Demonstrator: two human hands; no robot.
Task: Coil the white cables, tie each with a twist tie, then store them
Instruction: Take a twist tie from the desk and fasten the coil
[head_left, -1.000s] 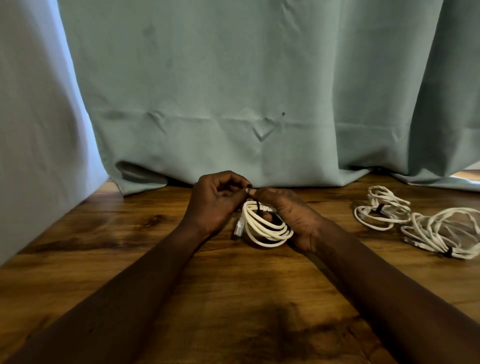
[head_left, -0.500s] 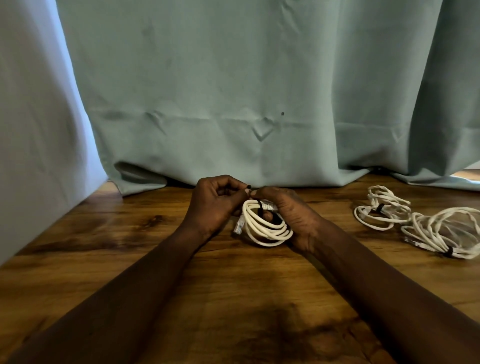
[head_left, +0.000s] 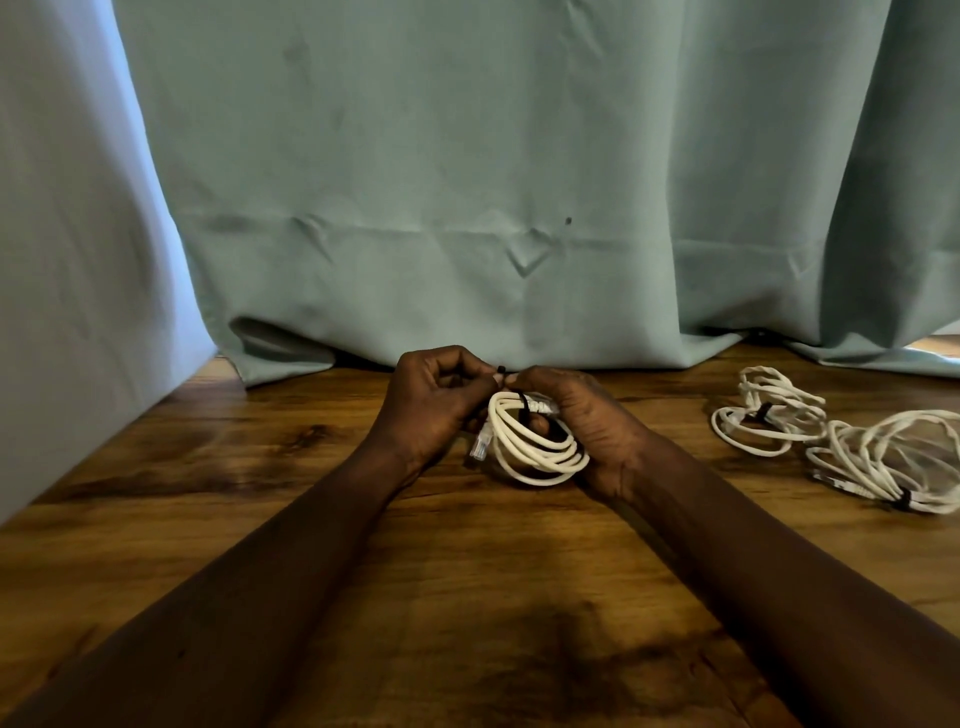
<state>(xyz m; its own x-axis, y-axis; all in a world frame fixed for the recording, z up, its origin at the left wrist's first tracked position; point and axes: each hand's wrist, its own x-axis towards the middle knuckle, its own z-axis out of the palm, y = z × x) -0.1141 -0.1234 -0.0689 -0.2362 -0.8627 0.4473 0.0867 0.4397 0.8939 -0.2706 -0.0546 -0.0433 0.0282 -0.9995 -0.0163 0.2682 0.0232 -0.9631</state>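
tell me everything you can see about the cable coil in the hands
The coil is a thin white cable, rubbery-looking, wound into several round loops and held tilted low over the wooden table; whether it touches the wood cannot be told. A clear plug hangs at its left side. A black tie wraps its top, one end sticking up where the left hand pinches it against the right hand, whose fingers curl through the loops.
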